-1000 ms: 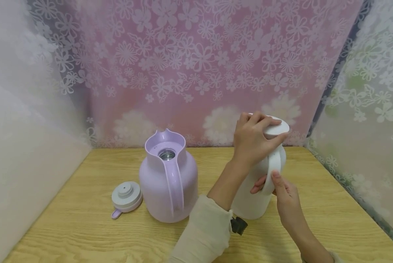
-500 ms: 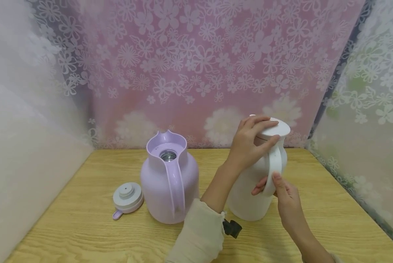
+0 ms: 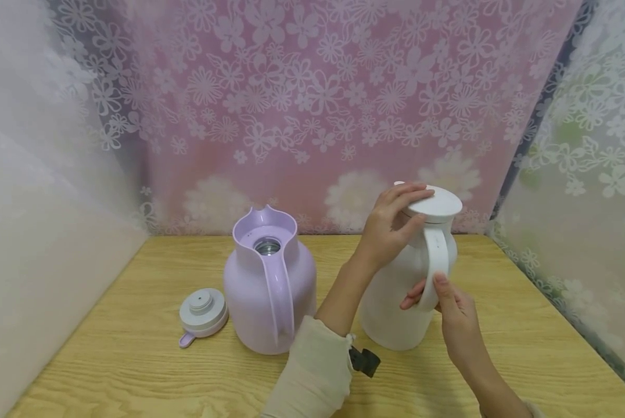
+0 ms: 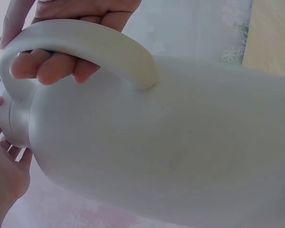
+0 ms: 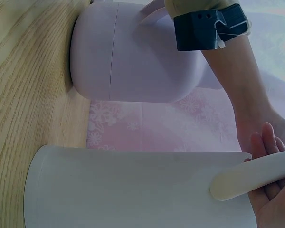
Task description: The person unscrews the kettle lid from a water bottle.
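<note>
A tall white vacuum jug stands on the table at the right in the head view. Its white lid sits on the mouth. My left hand grips the lid's left side, fingers over its top and thumb at the near rim. Lower down, my right hand holds the jug's handle, fingers through the loop and thumb on the outside. In the left wrist view, the right hand's fingers show curled inside the handle. Left of the jug stands a lilac jug, its mouth uncovered.
A grey-and-lilac stopper with a small tab lies upside down beside the lilac jug. Wood-grain table lies beneath everything. Floral curtains close in the back and sides. A black wrist mount hangs from the left sleeve.
My left hand has slid leftward round the lid, its thumb moving left along the near rim. More of the lid's top shows now. The right hand keeps its hold on the handle.
</note>
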